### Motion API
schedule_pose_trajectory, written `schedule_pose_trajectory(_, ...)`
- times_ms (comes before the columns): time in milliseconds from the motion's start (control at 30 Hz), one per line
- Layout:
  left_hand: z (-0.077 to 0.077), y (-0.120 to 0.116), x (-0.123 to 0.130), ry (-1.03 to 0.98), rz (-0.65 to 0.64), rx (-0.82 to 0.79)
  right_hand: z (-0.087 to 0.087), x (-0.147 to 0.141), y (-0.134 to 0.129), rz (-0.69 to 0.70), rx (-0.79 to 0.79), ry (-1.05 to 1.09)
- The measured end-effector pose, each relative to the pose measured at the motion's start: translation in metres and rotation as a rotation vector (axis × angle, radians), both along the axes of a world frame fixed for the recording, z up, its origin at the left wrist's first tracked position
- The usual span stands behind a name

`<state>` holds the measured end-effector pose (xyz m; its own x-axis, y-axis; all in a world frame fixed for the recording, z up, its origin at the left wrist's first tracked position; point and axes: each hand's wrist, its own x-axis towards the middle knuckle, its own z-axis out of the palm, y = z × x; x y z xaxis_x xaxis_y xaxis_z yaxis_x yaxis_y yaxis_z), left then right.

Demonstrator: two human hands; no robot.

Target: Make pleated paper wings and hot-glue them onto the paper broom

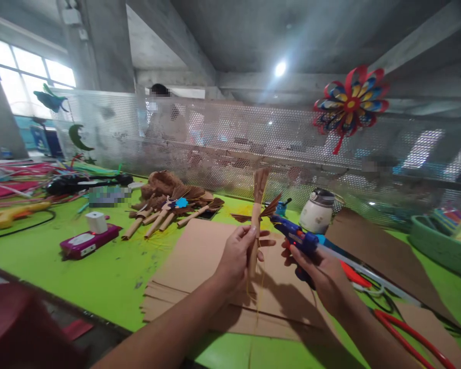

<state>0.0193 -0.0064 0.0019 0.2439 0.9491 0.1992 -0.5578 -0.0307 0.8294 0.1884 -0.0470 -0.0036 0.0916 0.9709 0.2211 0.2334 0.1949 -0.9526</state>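
Upright in my left hand (240,251) is a rolled brown paper figure (255,220) with a pleated top and fan-folded pieces sticking out at both sides. A thin yellow string hangs down from it. My right hand (318,271) grips a blue hot glue gun (297,237), its nozzle close to the right-hand folded piece; whether they touch I cannot tell. A pale glue stick (364,269) runs out of the gun's back end. Beneath both hands lies a stack of brown kraft paper sheets (200,251).
Several similar paper rolls (165,215) lie at the back left. A purple power strip (90,241) with a white plug and a yellow glue gun (21,212) are at left. To the right are a white jar (317,211), a green basket (441,246) and red-handled scissors (403,333). A perforated screen (230,138) stands behind.
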Motion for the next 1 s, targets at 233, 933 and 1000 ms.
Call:
schedule_pose_trajectory(233, -0.001, 0.005, -0.006, -0.085, 0.085, -0.070, 0.001, -0.001, 0.000, -0.084, 0.094, -0.194)
schedule_pose_trajectory(933, 0.013, 0.023, -0.035, 0.150, 0.339, -0.017, 0.004, 0.018, 0.010, -0.273, 0.118, -0.298)
schedule_pose_trajectory(1000, 0.021, 0.028, -0.046, 0.252, 0.445, 0.027, 0.003, 0.028, 0.014, -0.333, 0.097, -0.308)
